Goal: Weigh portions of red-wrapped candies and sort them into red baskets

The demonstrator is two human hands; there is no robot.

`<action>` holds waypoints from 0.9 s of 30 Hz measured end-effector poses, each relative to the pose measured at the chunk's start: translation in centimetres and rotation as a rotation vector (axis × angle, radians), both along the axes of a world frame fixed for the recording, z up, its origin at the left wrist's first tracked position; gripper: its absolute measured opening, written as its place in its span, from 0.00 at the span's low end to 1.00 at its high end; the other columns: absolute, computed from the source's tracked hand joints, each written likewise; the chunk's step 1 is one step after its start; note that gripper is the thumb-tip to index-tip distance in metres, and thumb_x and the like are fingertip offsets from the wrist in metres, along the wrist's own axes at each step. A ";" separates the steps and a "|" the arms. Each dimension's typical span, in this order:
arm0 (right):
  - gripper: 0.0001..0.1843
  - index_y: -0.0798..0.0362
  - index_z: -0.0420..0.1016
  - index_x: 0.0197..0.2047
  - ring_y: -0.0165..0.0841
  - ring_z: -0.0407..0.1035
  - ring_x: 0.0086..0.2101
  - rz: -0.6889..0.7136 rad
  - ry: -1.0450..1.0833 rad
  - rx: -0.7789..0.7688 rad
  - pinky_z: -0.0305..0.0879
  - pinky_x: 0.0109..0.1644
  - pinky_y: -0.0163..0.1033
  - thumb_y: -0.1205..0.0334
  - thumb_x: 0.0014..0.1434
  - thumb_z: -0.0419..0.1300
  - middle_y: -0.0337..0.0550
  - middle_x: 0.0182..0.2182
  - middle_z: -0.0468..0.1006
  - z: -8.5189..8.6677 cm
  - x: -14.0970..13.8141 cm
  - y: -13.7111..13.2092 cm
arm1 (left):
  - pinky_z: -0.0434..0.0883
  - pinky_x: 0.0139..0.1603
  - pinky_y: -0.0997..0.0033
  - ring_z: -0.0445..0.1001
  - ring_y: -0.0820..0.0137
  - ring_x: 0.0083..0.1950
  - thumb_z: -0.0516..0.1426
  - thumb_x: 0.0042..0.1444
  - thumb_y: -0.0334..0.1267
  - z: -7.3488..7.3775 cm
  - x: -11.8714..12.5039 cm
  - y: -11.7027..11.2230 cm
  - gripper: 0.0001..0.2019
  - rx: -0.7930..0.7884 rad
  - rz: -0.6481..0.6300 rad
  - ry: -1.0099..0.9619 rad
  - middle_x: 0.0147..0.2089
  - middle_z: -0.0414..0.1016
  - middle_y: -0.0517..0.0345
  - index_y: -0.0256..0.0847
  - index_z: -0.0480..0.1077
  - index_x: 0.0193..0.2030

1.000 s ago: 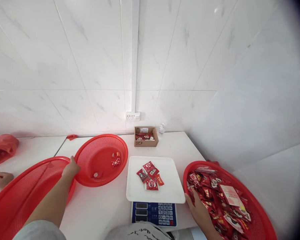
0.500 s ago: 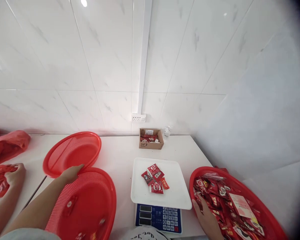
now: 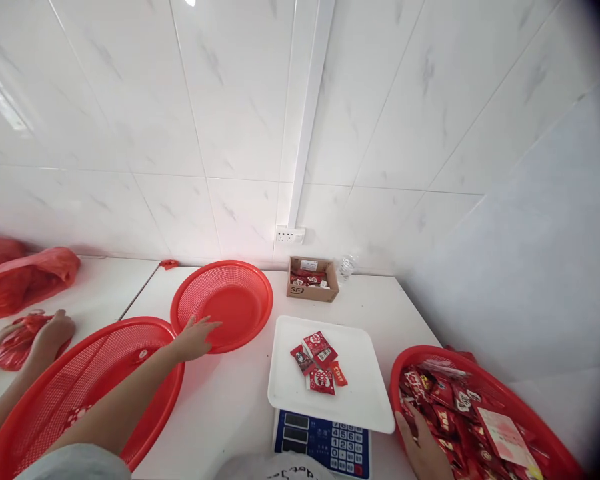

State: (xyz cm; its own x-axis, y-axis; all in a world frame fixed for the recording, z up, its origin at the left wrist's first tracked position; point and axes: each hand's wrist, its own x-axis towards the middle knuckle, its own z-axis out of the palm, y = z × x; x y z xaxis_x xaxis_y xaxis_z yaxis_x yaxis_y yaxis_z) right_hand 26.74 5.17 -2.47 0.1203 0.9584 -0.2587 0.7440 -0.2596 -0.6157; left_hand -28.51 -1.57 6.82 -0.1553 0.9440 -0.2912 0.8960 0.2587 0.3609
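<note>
Backdrop's a white marbled tile wall (image 3: 230, 100) with a bright glare streak (image 3: 0, 100) upper left of the frame, plus a white conduit (image 3: 313, 107) slanting from top centre down to a socket plate (image 3: 290, 235). Just below, an open cardboard box (image 3: 314, 293) marked "SF" sits on the white surface (image 3: 390, 303), clear plastic (image 3: 347, 267) right beside it. Far left: 2 red plastic bags (image 3: 40, 277). Also a little red scrap (image 3: 169, 264), left of centre.

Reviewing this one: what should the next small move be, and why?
Perhaps the right hand should pinch one of the red packets in the well-filled basket: it is at that basket's rim, with packets close beside it. The left hand, fingers spread over the far basket, seems to hold nothing.
</note>
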 end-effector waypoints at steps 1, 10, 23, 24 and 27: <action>0.46 0.55 0.60 0.59 0.49 0.64 0.56 0.004 0.002 0.003 0.58 0.60 0.51 0.32 0.45 0.44 0.54 0.59 0.66 0.0 0.0 0.0 | 0.38 0.69 0.48 0.52 0.62 0.69 0.53 0.49 0.36 0.0 1.0 0.3 0.29 -0.008 -0.028 -0.018 0.63 0.66 0.55 0.49 0.64 0.60; 0.46 0.56 0.60 0.60 0.50 0.68 0.51 -0.006 0.002 -0.027 0.62 0.56 0.53 0.32 0.46 0.43 0.56 0.59 0.67 0.7 -0.4 -0.1 | 0.48 0.68 0.52 0.66 0.62 0.61 0.49 0.59 0.48 0.0 5.6 1.7 0.20 -0.041 -0.241 -0.110 0.57 0.73 0.60 0.56 0.67 0.57; 0.40 0.57 0.63 0.58 0.46 0.64 0.56 0.008 0.057 0.089 0.58 0.60 0.51 0.37 0.51 0.45 0.55 0.58 0.67 1.0 -0.8 -0.5 | 0.54 0.66 0.49 0.52 0.55 0.69 0.48 0.60 0.50 -0.3 10.4 3.7 0.26 0.108 -0.260 -0.013 0.68 0.57 0.50 0.45 0.58 0.64; 0.39 0.56 0.64 0.58 0.45 0.64 0.56 0.011 0.059 0.101 0.58 0.60 0.51 0.37 0.52 0.46 0.55 0.58 0.67 0.9 -0.8 -0.6 | 0.52 0.67 0.50 0.48 0.56 0.70 0.48 0.60 0.52 -0.6 12.0 3.9 0.29 0.145 -0.267 -0.030 0.69 0.54 0.48 0.43 0.55 0.66; 0.38 0.57 0.64 0.58 0.45 0.63 0.57 0.005 0.062 0.114 0.57 0.61 0.51 0.39 0.53 0.47 0.55 0.58 0.67 0.7 -0.7 -0.6 | 0.47 0.68 0.50 0.42 0.57 0.72 0.49 0.58 0.57 -1.6 17.4 5.0 0.35 0.166 -0.347 -0.100 0.72 0.46 0.46 0.43 0.49 0.68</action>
State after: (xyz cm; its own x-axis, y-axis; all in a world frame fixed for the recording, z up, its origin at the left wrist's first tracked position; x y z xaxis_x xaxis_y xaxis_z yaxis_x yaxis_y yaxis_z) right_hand 26.05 4.59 -1.78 0.1028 0.9826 -0.1547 0.7047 -0.1817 -0.6858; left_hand -11.09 3.45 5.18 0.2027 0.9709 -0.1277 0.8781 -0.1225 0.4626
